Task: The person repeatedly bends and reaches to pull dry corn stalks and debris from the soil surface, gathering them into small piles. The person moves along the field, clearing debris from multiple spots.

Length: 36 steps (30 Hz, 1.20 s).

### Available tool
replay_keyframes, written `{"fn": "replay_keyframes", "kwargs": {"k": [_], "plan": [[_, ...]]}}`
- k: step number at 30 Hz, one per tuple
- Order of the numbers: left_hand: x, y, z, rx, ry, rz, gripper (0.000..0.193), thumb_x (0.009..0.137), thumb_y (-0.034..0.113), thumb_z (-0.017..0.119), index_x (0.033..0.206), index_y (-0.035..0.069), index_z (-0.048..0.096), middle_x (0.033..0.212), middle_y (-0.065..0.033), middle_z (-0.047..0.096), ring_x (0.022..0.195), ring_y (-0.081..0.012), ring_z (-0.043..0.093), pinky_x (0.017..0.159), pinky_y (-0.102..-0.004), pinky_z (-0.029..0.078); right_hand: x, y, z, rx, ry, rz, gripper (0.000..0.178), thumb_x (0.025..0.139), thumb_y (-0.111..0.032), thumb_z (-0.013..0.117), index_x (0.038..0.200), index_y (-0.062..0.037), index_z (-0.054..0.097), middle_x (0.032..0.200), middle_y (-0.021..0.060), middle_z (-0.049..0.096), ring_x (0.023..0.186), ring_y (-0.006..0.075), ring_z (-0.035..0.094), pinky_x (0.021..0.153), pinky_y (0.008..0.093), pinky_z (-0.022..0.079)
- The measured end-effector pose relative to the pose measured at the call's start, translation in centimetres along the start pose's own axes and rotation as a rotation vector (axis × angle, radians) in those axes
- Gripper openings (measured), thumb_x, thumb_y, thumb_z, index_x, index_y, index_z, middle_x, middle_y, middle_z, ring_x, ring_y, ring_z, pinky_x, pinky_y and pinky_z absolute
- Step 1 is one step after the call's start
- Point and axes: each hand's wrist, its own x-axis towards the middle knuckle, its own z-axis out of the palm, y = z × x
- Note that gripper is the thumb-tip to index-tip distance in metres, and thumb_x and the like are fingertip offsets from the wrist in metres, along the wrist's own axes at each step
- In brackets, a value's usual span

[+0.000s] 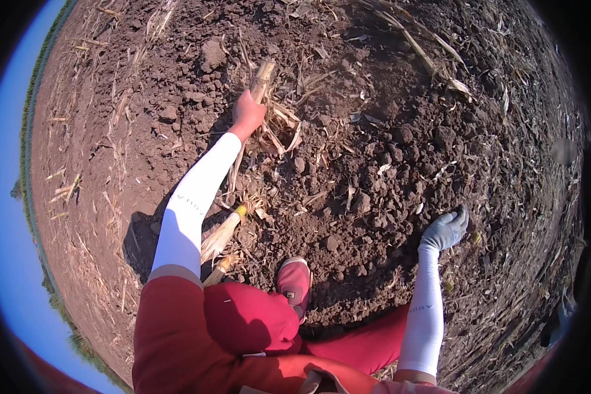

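Observation:
My left hand (248,113), bare below a white sleeve, is closed around a dry, pale stalk stub (262,79) that stands out of the soil ahead of me. Torn dry husks (285,121) hang beside it. Off to the right, my right hand (445,231) wears a grey glove and reaches low over the clods, fingers stretched and slightly bent, with nothing visible in them. A small yellowish round lump (476,238) lies just beside its fingers. Close to my left knee are a cut stalk with a yellow-green end (224,230) and a shorter stub (218,270).
Broken brown soil (348,236) with clods and straw spreads all around. Long dry leaves (427,56) lie at the far right. My red shoe (294,282) rests on the dirt between my arms. A pale bag-like thing (563,312) sits at the right rim.

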Motion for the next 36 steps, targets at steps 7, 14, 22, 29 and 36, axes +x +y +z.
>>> {"fn": "replay_keyframes", "kwargs": {"k": [7, 14, 22, 29, 36], "plan": [[3.0, 8.8, 4.1, 0.092, -0.124, 0.191, 0.052, 0.073, 0.022, 0.072, 0.116, 0.002, 0.053, 0.113, -0.0226, 0.061, 0.109, -0.0385, 0.059, 0.094, -0.0421, 0.048, -0.5, -0.3, 0.3, -0.013, 0.001, -0.009, 0.043, 0.090, -0.024, 0.043, 0.128, -0.0082, 0.058, 0.132, 0.0121, 0.057, 0.118, 0.0312, 0.054, 0.102, 0.0421, 0.041], [8.6, 6.4, 8.0, -0.044, -0.168, 0.062, 0.053, 0.068, 0.026, 0.078, 0.112, 0.002, 0.062, 0.098, -0.0159, 0.069, 0.087, -0.0294, 0.069, 0.084, -0.0375, 0.053, 0.1, -1.0, -0.3, 0.007, 0.011, -0.020, 0.038, 0.091, -0.019, 0.046, 0.125, -0.0066, 0.058, 0.130, 0.0157, 0.056, 0.118, 0.0350, 0.052, 0.104, 0.0449, 0.036], [7.0, 5.7, 11.2, 0.244, -0.029, 0.242, 0.037, 0.076, 0.019, 0.063, 0.109, 0.001, 0.064, 0.109, -0.0239, 0.060, 0.105, -0.0414, 0.056, 0.094, -0.0443, 0.043, 0.4, -0.6, -1.4, 0.047, -0.036, 0.041, 0.041, 0.088, -0.019, 0.052, 0.127, -0.0076, 0.055, 0.131, 0.0185, 0.053, 0.121, 0.0364, 0.049, 0.106, 0.0474, 0.034], [1.4, 6.0, 6.0, 0.097, -0.189, 0.365, 0.029, 0.077, 0.014, 0.058, 0.103, 0.001, 0.063, 0.098, -0.0242, 0.067, 0.095, -0.0429, 0.063, 0.083, -0.0457, 0.049, -0.1, -0.9, -0.8, 0.015, -0.032, 0.039, 0.038, 0.091, -0.020, 0.047, 0.125, -0.0060, 0.057, 0.132, 0.0159, 0.055, 0.122, 0.0345, 0.050, 0.106, 0.0452, 0.034], [-3.4, -1.2, -5.1, 0.301, -0.040, 0.282, 0.026, 0.077, 0.013, 0.064, 0.102, 0.004, 0.061, 0.099, -0.0212, 0.068, 0.096, -0.0394, 0.064, 0.083, -0.0469, 0.050, -0.3, -0.8, -0.3, 0.006, -0.001, 0.021, 0.039, 0.092, -0.025, 0.046, 0.125, -0.0066, 0.060, 0.132, 0.0133, 0.057, 0.118, 0.0323, 0.054, 0.101, 0.0430, 0.040]]}}
